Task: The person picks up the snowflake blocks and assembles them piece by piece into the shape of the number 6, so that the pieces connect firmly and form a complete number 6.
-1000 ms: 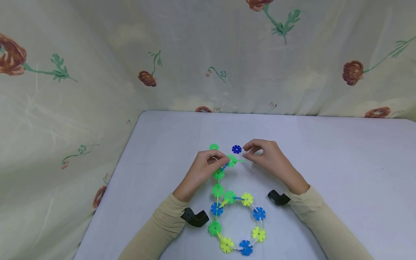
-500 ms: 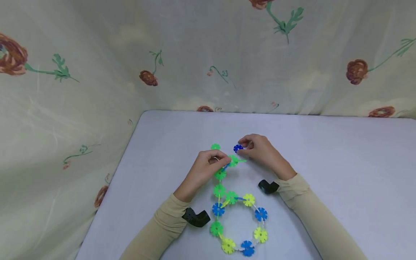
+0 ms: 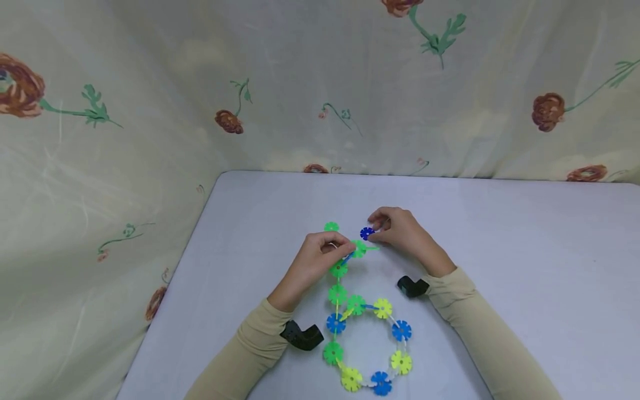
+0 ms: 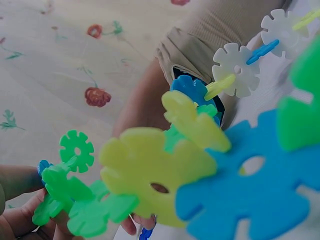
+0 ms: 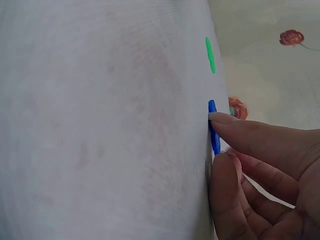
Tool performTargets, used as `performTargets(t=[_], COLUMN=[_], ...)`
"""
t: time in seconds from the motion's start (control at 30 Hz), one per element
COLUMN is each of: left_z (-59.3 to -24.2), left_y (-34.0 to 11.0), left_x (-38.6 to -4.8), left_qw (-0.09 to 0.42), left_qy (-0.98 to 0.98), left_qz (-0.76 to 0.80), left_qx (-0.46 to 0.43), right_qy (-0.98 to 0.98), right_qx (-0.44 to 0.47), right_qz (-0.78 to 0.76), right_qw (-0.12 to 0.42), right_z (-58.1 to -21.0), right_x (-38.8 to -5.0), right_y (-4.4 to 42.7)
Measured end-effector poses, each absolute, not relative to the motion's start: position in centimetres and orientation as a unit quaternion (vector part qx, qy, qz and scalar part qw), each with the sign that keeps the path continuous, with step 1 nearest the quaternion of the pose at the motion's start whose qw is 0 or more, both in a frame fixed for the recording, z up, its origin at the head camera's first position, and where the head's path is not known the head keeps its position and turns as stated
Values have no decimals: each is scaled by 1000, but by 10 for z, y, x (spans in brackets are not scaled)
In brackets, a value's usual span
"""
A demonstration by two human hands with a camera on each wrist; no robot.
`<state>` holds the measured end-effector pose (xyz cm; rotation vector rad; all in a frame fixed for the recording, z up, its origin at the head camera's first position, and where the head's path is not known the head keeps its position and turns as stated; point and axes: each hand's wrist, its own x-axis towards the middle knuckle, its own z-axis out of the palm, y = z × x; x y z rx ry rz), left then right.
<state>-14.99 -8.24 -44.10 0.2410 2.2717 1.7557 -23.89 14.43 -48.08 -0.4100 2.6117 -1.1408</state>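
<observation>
With thumb and fingertips, my left hand (image 3: pixel 320 258) pinches the upper end of a chain of notched snowflake discs. A green disc (image 3: pixel 359 249) and a blue disc (image 3: pixel 347 258) sit at those fingertips. Below, the chain runs down through green discs into a ring of blue, yellow, green and whitish discs, including a yellow disc (image 3: pixel 383 308). My right hand (image 3: pixel 402 233) holds a dark blue disc (image 3: pixel 367 233) by its edge between thumb and finger, at the tabletop. In the right wrist view this dark blue disc (image 5: pixel 214 132) appears edge-on.
A loose green disc (image 3: pixel 331 226) lies on the white table (image 3: pixel 270 205), just beyond my left hand. Floral cloth (image 3: pixel 280 83) hangs behind and to the left of the table. Dark wrist devices (image 3: pixel 302 336) stick out near both sleeves.
My right hand has moved left and taken the dark blue disc between thumb and finger. The disc has since shifted slightly toward me. My left hand keeps its pinch on the chain.
</observation>
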Motion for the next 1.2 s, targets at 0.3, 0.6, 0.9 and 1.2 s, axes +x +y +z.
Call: performTargets(t=[0.3, 0.6, 0.9, 1.2], left_z=[-442, -441, -441, -441], left_y=[-81, -81, -82, -82], left_x=[-150, -149, -150, -150], left_qw=[127, 127, 129, 127], left_qy=[783, 781, 778, 780], left_qz=[604, 606, 610, 608], left_qx=[81, 79, 77, 78], right_qy=[900, 871, 811, 777], right_qx=[-140, -127, -106, -97], right_qz=[-390, -449, -543, -589], right_qw=[135, 156, 191, 199], right_z=[-478, -476, -462, -448], right_x=[-233, -215, -199, -181], right_y=[148, 163, 180, 191])
